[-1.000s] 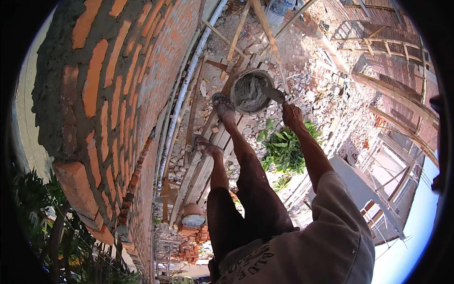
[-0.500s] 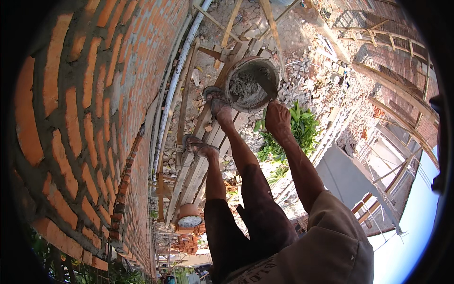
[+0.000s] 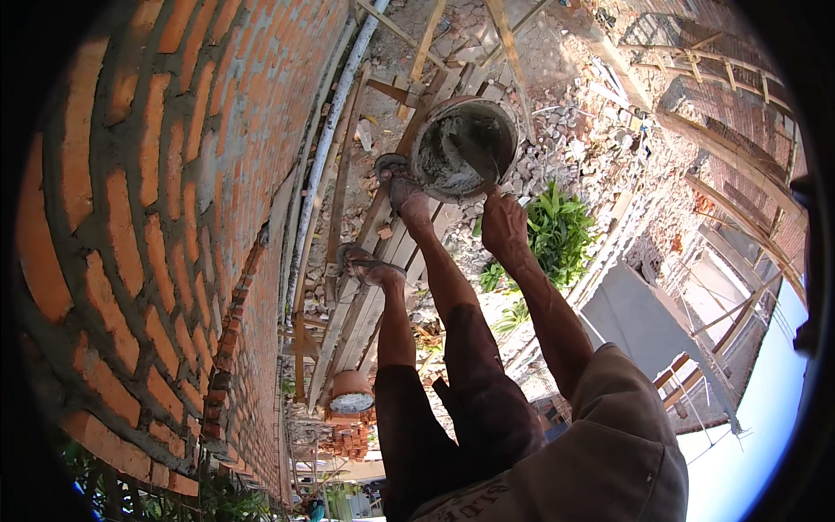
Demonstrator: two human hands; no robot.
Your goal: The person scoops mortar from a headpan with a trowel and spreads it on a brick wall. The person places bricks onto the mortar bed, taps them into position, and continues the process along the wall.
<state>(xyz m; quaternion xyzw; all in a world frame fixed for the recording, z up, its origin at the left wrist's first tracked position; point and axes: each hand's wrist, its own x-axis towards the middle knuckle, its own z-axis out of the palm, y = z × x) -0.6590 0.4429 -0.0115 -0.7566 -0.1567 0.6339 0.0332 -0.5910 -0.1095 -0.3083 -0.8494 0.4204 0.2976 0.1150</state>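
My right hand [image 3: 506, 224] is closed round the handle of a trowel [image 3: 475, 158], at the near right rim of a round bucket [image 3: 511, 130]. The trowel's dark blade reaches into the bucket, against the wet grey mortar [image 3: 435, 165] inside. Most of the handle is hidden by my fingers. Beside my sandalled feet, the bucket stands on wooden planks [image 3: 370, 317]. My left hand does not show anywhere in the picture.
A brick wall [image 3: 165, 191] with grey mortar joints rises along the left, with a pale pipe [image 3: 326, 148] beside it. A second bucket [image 3: 351, 396] stands farther down the planks. Rubble [image 3: 574, 139] and a green plant [image 3: 557, 230] lie below on the right, near wooden poles [image 3: 424, 39].
My right hand has shifted slightly left and downward. The trowel blade has swung left, from the bucket's right side toward its middle, and more of it shows.
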